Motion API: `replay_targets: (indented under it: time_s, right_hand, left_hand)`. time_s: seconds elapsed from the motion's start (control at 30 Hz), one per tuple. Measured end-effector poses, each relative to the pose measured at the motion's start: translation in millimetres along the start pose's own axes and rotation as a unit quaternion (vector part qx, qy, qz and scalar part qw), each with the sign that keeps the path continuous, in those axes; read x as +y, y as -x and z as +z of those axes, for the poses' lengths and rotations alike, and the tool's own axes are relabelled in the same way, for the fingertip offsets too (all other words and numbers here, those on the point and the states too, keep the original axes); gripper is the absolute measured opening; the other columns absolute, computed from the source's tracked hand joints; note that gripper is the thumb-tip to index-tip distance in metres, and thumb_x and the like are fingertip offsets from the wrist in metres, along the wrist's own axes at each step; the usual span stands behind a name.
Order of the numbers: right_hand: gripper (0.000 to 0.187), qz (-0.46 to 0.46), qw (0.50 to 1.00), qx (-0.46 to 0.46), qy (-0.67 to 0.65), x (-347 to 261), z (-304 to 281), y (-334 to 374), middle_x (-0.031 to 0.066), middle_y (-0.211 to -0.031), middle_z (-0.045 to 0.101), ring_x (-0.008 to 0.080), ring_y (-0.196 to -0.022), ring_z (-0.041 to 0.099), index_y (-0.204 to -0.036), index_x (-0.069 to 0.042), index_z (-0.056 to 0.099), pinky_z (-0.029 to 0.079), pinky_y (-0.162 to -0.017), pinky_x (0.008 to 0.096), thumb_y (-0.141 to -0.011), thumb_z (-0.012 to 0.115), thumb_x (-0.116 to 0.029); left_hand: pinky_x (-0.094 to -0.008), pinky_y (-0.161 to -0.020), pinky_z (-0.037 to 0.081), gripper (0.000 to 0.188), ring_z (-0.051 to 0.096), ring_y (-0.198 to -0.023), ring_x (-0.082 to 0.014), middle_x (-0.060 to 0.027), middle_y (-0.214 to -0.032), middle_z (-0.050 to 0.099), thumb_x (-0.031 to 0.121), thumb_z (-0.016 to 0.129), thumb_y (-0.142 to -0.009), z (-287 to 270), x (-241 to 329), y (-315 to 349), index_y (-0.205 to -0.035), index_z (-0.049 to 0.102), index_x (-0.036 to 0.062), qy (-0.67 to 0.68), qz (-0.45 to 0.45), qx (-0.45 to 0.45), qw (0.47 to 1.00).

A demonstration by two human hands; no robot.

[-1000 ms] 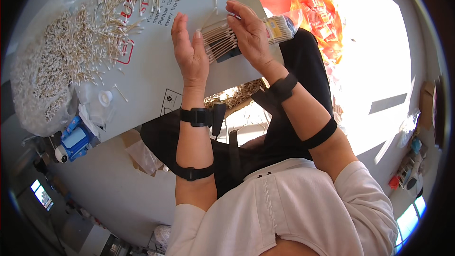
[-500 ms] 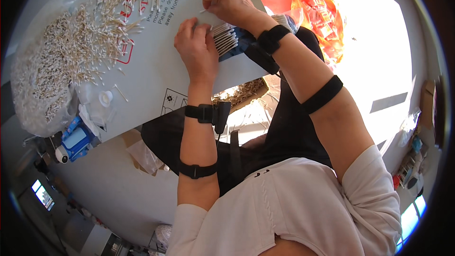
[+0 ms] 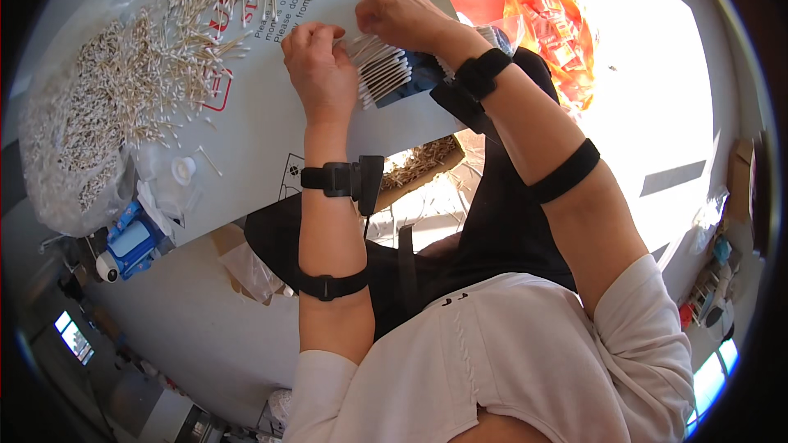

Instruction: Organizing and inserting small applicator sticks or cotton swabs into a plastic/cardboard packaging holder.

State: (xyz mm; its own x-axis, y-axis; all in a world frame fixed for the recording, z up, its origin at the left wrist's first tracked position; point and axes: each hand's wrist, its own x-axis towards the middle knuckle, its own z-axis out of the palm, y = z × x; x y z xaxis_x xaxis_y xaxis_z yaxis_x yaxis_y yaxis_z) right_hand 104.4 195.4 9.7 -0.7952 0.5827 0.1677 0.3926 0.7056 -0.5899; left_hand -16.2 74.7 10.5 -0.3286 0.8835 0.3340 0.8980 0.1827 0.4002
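Observation:
My left hand (image 3: 318,67) and my right hand (image 3: 400,15) meet over a bundle of cotton swabs (image 3: 384,72) in a clear pack with a blue backing, on a white cardboard sheet (image 3: 246,139). The left hand's fingers clasp the bundle's left end, while the right hand pinches its top edge from above. A big loose spread of cotton swabs (image 3: 172,41) covers the sheet to the left of my hands. Black straps ring both wrists and forearms.
A clear plastic bag heaped with cotton swabs (image 3: 70,148) lies at the far left. A small white cap (image 3: 182,169) and a blue-and-white tape dispenser (image 3: 131,239) sit near the sheet's lower edge. An orange plastic bag (image 3: 546,25) lies at upper right.
My right hand has swung from the bundle's right side up and left over its top. The left hand has closed down onto the bundle's left end.

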Motion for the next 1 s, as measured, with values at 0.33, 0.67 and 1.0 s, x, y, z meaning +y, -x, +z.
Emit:
replay_targets:
  time_s: [0.33,0.67,1.0]
  right_hand:
    - [0.016,0.083,0.937,0.24,-0.241,-12,25,36,0.0118,-0.11,0.068,0.0308,-0.098,0.066,-0.103,0.0,0.067,0.051,-0.087,0.034,-0.089,0.059,-0.002]
    - [0.015,0.004,0.988,0.131,-0.087,-2,12,25,0.0074,-0.106,0.066,0.0317,-0.093,0.065,-0.093,-0.002,0.068,0.052,-0.082,0.0369,-0.084,0.057,0.003]
    - [0.02,0.134,0.948,0.178,-0.226,-20,9,41,0.0096,-0.122,0.061,0.0252,-0.111,0.06,-0.102,-0.001,0.067,0.047,-0.093,0.0311,-0.09,0.052,0.001]
  left_hand:
    - [-0.0413,-0.098,0.041,0.024,0.051,-0.113,-0.0287,-0.0066,-0.112,0.061,0.0,0.071,-0.074,10,8,19,-0.097,0.067,0.0076,0.084,0.03,0.053,0.995]
    - [-0.0444,-0.093,0.04,0.017,0.049,-0.112,-0.0294,-0.0032,-0.104,0.06,0.002,0.074,-0.072,2,11,10,-0.083,0.063,0.0082,0.019,0.047,0.009,0.999]
    - [-0.0442,-0.094,0.039,0.016,0.047,-0.115,-0.029,-0.0027,-0.112,0.058,0.002,0.071,-0.076,-2,-4,-17,-0.087,0.064,0.0092,-0.015,0.085,-0.046,0.995]
